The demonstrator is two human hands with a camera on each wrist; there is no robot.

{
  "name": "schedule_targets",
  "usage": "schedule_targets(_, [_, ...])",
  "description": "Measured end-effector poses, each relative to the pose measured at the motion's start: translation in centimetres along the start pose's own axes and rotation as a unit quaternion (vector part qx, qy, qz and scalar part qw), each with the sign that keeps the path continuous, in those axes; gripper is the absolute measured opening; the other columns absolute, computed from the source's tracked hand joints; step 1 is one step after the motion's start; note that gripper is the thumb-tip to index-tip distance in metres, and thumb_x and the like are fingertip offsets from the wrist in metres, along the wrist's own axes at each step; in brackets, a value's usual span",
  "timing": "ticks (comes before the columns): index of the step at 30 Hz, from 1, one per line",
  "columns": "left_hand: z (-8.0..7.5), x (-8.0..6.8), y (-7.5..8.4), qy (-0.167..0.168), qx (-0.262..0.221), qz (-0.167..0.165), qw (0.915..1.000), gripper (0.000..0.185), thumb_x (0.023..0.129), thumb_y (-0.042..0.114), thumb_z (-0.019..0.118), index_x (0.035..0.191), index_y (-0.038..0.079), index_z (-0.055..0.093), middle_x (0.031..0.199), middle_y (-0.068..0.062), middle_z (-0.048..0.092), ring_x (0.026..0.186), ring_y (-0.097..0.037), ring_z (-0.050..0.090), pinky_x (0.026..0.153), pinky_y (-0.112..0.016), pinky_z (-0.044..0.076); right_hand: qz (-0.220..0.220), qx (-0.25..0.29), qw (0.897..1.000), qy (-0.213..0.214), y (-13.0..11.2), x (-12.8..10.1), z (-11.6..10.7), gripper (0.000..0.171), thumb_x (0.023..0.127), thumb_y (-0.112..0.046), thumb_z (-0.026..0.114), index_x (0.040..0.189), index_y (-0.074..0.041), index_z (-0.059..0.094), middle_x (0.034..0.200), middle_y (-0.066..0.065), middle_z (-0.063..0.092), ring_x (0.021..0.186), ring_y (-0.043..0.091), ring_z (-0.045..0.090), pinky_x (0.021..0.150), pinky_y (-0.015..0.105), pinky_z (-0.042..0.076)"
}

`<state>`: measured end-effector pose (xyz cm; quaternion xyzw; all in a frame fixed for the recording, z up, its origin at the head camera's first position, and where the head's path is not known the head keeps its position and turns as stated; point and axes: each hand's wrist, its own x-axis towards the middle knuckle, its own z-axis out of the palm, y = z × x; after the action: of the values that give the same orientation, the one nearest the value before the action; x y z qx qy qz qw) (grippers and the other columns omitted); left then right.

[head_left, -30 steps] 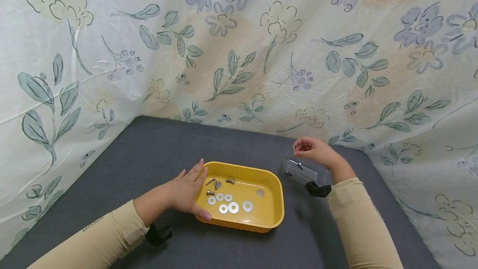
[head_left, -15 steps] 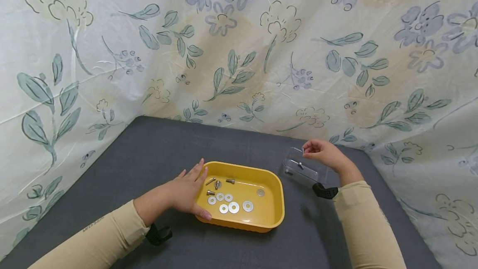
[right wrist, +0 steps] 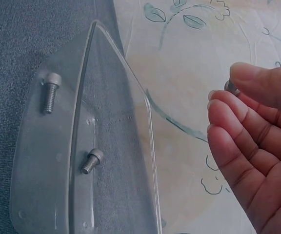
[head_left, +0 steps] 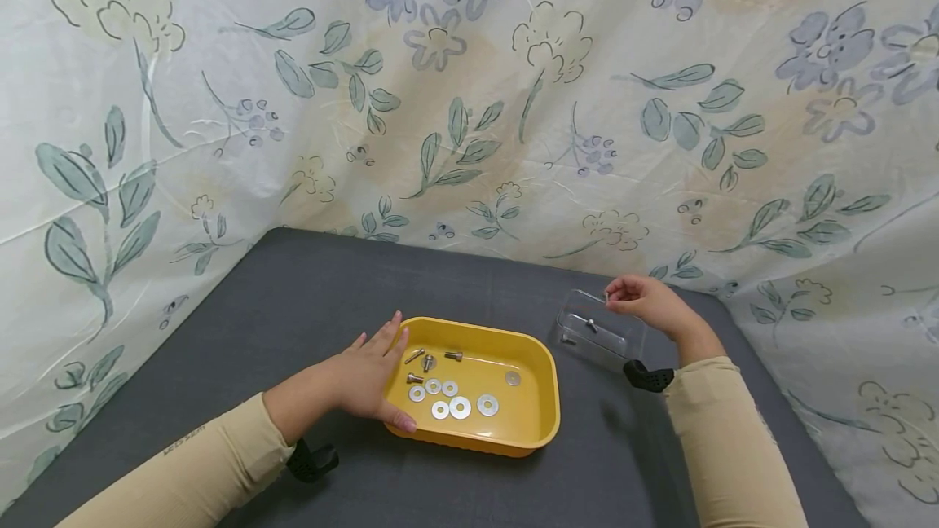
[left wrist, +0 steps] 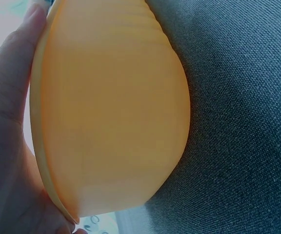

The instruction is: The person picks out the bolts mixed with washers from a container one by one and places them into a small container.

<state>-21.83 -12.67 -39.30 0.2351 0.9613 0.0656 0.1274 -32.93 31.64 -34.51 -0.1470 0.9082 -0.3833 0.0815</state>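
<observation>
Right hand (head_left: pixel 645 300) shifted right over clear tray (head_left: pixel 597 331); grey tabletop (head_left: pixel 293 300), floral backdrop (head_left: pixel 469 104).

Bright, even diffuse light; soft shadows only. Head view wide-angle, edges bowed. Wrist views close-up, slightly soft, washed out.

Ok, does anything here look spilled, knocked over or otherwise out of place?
Nothing stands out. The yellow tray sits flat on the grey table with washers and bolts inside it; the left hand rests against its side. The clear box holds two bolts, and the right hand pinches a small metal piece above it.
</observation>
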Motion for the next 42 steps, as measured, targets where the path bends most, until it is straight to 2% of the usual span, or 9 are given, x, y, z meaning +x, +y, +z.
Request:
schedule_targets(16, [0.0, 0.0, 0.1, 0.002, -0.004, 0.002, 1.0, 0.136, 0.05, 0.088, 0.05, 0.146, 0.001, 0.007, 0.151, -0.013, -0.013, 0.14, -0.025, -0.001, 0.109, -0.05, 0.013, 0.011, 0.004, 1.0, -0.003, 0.6, -0.2, 0.2, 0.029, 0.088, -0.019, 0.063, 0.107, 0.001, 0.056, 0.095, 0.012, 0.06, 0.086, 0.017, 0.059, 0.078, 0.036, 0.049])
schedule_targets(26, [0.0, 0.0, 0.0, 0.002, -0.002, -0.001, 1.0, 0.137, 0.05, 0.088, 0.05, 0.146, 0.001, 0.007, 0.151, -0.013, -0.014, 0.14, -0.025, -0.001, 0.109, -0.05, 0.012, 0.013, -0.008, 1.0, 0.004, 0.8, -0.1, 0.4, 0.032, 0.089, -0.02, 0.061, 0.113, 0.0, 0.054, 0.1, 0.013, 0.06, 0.089, 0.018, 0.058, 0.081, 0.04, 0.048])
schedule_targets(32, [0.0, 0.0, 0.0, 0.002, 0.0, -0.001, 1.0, 0.138, 0.049, 0.089, 0.048, 0.146, 0.001, 0.005, 0.151, -0.013, -0.015, 0.139, -0.024, -0.001, 0.109, -0.049, 0.012, 0.016, -0.005, 1.0, 0.009, 0.6, 0.0, 0.3, 0.031, 0.089, -0.019, 0.061, 0.113, 0.0, 0.055, 0.1, 0.013, 0.06, 0.089, 0.021, 0.058, 0.08, 0.039, 0.048])
schedule_targets(39, [0.1, 0.0, 0.0, 0.003, -0.005, 0.0, 1.0, 0.137, 0.05, 0.089, 0.049, 0.146, 0.001, 0.006, 0.151, -0.013, -0.014, 0.139, -0.025, -0.001, 0.109, -0.05, 0.012, 0.012, -0.019, 1.0, 0.011, -0.3, 0.3, 0.4, 0.034, 0.087, -0.027, 0.063, 0.111, -0.004, 0.057, 0.099, 0.011, 0.06, 0.088, 0.019, 0.058, 0.078, 0.036, 0.048])
schedule_targets(42, [0.1, 0.0, 0.0, 0.003, -0.003, 0.0, 1.0, 0.137, 0.05, 0.089, 0.049, 0.146, 0.001, 0.006, 0.151, -0.013, -0.014, 0.139, -0.025, -0.002, 0.109, -0.05, 0.012, -0.003, -0.023, 1.0, 0.006, -0.9, 0.4, 0.6, 0.035, 0.087, -0.027, 0.063, 0.112, -0.003, 0.057, 0.099, 0.012, 0.06, 0.091, 0.024, 0.057, 0.079, 0.037, 0.048])
